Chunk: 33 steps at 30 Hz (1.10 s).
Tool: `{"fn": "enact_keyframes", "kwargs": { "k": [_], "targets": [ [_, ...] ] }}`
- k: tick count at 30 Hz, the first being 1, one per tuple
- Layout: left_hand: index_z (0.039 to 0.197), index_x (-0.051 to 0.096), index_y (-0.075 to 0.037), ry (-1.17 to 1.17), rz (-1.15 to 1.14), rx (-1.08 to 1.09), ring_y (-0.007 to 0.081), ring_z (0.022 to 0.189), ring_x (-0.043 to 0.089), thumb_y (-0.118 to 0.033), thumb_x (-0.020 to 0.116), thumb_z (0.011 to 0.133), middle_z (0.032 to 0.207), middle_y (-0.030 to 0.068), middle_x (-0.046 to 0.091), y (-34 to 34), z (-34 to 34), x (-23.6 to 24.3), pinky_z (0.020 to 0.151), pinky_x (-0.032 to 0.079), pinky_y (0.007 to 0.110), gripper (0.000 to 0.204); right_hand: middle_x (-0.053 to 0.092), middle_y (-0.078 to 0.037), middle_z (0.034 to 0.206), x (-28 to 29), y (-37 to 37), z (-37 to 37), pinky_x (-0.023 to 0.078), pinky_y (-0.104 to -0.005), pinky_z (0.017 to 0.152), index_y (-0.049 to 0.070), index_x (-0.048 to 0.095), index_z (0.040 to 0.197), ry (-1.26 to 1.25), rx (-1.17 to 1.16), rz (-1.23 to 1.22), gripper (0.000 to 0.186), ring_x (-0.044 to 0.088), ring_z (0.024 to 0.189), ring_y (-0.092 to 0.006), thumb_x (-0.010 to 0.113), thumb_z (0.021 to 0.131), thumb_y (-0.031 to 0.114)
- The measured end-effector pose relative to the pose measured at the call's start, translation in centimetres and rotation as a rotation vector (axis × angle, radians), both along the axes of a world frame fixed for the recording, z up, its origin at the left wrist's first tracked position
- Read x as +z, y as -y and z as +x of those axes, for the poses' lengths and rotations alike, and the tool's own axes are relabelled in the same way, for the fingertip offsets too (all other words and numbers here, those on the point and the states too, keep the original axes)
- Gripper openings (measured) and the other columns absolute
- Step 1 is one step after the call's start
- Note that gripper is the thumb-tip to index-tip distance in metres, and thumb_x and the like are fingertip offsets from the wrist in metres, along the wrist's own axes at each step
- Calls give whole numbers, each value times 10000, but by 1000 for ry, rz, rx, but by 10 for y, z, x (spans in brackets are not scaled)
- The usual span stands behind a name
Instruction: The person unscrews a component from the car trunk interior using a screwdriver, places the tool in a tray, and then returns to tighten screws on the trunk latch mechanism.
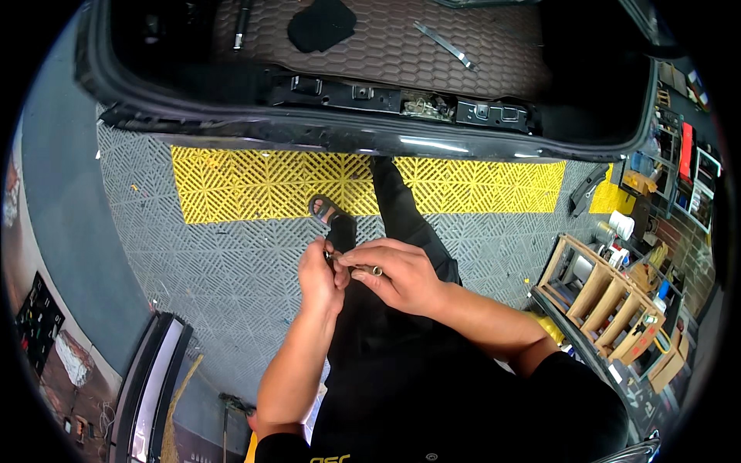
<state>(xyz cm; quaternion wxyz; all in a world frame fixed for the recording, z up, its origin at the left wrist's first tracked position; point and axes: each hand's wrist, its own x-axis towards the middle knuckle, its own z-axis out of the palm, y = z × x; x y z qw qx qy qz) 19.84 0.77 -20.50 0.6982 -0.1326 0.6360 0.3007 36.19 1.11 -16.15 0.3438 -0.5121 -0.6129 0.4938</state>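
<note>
In front of my body, both hands meet at a slim metal tool (377, 271) with a round, socket-like end. My left hand (318, 274) is closed around the part on its side, and a bit of shiny metal shows by its thumb. From the right, my right hand (401, 270) pinches the tool between thumb and fingers, with the round end sticking out beneath them. Most of the tool's length is hidden by my fingers, so its full shape cannot be made out.
Ahead lies a car's open boot with a brown quilted mat (386, 62), a metal trim tool (446, 46) and a black cloth (322, 25). The boot sill (417, 144) crosses in front. A wooden rack (598, 301) stands right, a long dark panel (150, 386) left.
</note>
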Motion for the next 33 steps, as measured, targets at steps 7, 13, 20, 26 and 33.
{"fn": "enact_keyframes", "kwargs": {
  "k": [7,13,20,26,33],
  "targets": [
    [1148,629,-11,-768,849,-949,242,866,678,-359,543,1052,1002,132,709,-162,55,-93,781,542,358,371,747,-161,996,-96,-159,114,568,-312,819,-2,486,1308,-279,-469,-92,304,711,922,-187,599,1040,89],
    [1259,652,-59,-1622,1128,-1447,283,1360,545,-312,558,1033,1347,85,656,-278,17,-215,1190,298,480,352,757,-150,987,-212,-301,185,573,-266,716,14,479,1432,-134,-344,-123,441,707,838,-132,636,1044,151],
    [1084,729,-96,-1622,1171,-1500,235,1172,672,-229,536,992,1117,18,758,-284,20,-224,1130,374,422,251,724,-118,986,-299,-354,172,556,-254,783,4,345,1543,-352,-236,-429,554,694,892,-139,594,1060,113],
    [1027,725,-121,-1556,1141,-1546,233,1175,659,-203,528,929,1109,-2,755,-280,20,-227,1098,384,419,235,734,-101,1008,-307,-359,127,551,-247,798,-3,381,1518,-360,-95,-614,528,679,897,-118,605,1057,123],
    [1017,725,-155,-1527,1133,-1541,225,1167,654,-201,557,871,1111,-20,754,-279,16,-228,1096,376,427,227,755,-119,996,-334,-356,124,609,-271,800,1,451,1489,-265,-26,-509,491,731,966,-160,613,1055,165]
  ]
}}
